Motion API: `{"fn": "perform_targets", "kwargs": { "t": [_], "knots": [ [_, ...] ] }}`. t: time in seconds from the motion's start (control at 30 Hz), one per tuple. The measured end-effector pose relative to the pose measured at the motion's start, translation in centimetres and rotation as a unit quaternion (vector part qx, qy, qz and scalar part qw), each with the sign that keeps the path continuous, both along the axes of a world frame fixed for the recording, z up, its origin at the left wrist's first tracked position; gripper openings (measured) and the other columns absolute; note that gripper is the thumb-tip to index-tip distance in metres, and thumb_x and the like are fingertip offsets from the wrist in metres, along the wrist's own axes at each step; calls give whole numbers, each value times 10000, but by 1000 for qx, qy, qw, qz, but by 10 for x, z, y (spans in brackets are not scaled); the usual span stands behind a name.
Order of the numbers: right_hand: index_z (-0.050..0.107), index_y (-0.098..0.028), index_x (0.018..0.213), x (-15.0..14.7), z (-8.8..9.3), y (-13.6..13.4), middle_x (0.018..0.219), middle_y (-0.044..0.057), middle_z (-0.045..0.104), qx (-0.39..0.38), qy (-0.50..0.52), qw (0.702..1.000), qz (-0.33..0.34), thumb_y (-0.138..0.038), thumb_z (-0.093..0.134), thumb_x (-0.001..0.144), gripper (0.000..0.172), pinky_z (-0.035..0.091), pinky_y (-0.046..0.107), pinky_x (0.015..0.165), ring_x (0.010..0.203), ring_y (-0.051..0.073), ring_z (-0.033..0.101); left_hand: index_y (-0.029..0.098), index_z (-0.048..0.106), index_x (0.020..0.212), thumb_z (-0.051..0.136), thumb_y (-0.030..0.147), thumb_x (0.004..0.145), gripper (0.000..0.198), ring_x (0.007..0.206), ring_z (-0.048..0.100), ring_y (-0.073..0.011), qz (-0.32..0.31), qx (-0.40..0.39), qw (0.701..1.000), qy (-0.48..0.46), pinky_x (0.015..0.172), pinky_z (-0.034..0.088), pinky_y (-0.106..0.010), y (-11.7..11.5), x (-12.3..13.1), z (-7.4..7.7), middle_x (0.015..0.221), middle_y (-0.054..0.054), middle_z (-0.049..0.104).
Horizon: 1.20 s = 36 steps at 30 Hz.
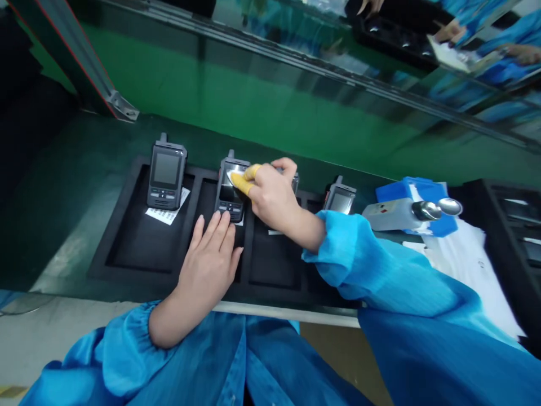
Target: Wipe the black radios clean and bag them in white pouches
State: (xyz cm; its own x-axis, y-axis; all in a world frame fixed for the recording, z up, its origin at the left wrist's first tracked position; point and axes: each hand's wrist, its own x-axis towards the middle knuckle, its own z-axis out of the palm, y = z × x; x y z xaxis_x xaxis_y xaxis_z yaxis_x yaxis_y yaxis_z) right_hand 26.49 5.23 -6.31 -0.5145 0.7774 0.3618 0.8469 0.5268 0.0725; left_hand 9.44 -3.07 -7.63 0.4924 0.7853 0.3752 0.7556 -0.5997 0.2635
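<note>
A black tray (pixel 139 259) with several compartments lies on the green belt. Three dark handheld devices stand in it: one at the left (pixel 165 176) on a white slip, one in the middle (pixel 230 192), one at the right (pixel 340 198). My left hand (pixel 209 262) lies flat, fingers stretched, its tips touching the lower end of the middle device. My right hand (pixel 270 192) wears yellow finger cots and presses a clear film (pixel 234 176) on the middle device's screen between thumb and finger.
A grey tool with a shiny metal head (pixel 409 213) rests on a blue box (pixel 416 192) over white sheets at the right. Another black tray (pixel 515 225) stands at the far right. Other people's hands work beyond the rail at the top.
</note>
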Motion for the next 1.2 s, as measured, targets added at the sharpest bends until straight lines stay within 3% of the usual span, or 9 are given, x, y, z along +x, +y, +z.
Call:
{"fn": "perform_targets", "kwargs": {
  "t": [0.1,0.17,0.33,0.4,0.6,0.73,0.9,1.03,1.2],
  "knots": [
    [671,-212,1026,2,-3,-20,865,19,629,7,-24,996,88,-183,351,965,327,175,392,867,829,153,459,9,604,1156,428,208,921,355,1237,518,-336,2,-11,1000,1,1059,378,-554,-1,1,0,1293,-220,570],
    [662,-216,1056,1,0,-20,865,15,629,5,-36,994,104,-184,352,968,323,175,386,864,824,146,466,7,598,1166,424,213,922,364,1241,515,-334,4,-16,1000,4,1061,381,-545,-1,1,1,1300,-218,565],
    [681,-238,996,-10,7,15,911,20,627,35,-36,999,-11,-205,295,987,387,168,398,858,872,168,471,5,603,1159,430,211,919,360,1239,517,-332,7,-13,1000,16,1061,390,-536,-2,1,2,1311,-214,558],
    [684,-231,947,-13,6,16,876,18,624,33,-36,999,-23,-201,285,987,402,169,397,851,859,168,469,1,604,1157,433,211,917,362,1237,518,-337,6,-12,1000,16,1055,398,-537,-2,1,1,1312,-218,555],
    [681,-200,912,-15,1,-16,839,12,623,41,-44,994,95,-186,379,959,306,183,388,851,804,144,458,-5,582,1190,418,213,923,382,1241,515,-333,8,-23,1000,0,1057,397,-538,-2,1,-1,1285,-217,577],
    [665,-224,837,-19,1,2,833,11,610,110,-57,992,-10,-166,342,966,353,199,401,859,808,152,461,8,605,1161,433,209,918,360,1243,512,-338,8,-21,1000,4,1056,397,-541,-1,2,-1,1309,-224,554],
    [653,-243,821,-10,1,20,831,13,601,80,-18,994,-72,-197,307,973,380,229,420,851,822,160,479,27,606,1162,446,202,907,349,1247,508,-338,5,-25,1000,1,1063,383,-557,-1,2,0,1314,-220,553],
    [676,-226,970,4,-4,7,878,23,610,25,27,997,-72,-150,330,944,354,210,416,833,835,167,483,12,610,1146,442,181,901,342,1230,525,-333,4,-15,1000,10,1055,401,-536,-1,2,1,1298,-219,567],
    [706,-209,950,4,-15,-30,841,27,628,32,40,999,19,-116,415,893,310,203,389,818,794,152,495,11,605,1150,446,181,902,340,1247,510,-331,1,-22,1000,-8,1059,395,-533,-1,1,-1,1306,-225,559]
  ]
}}
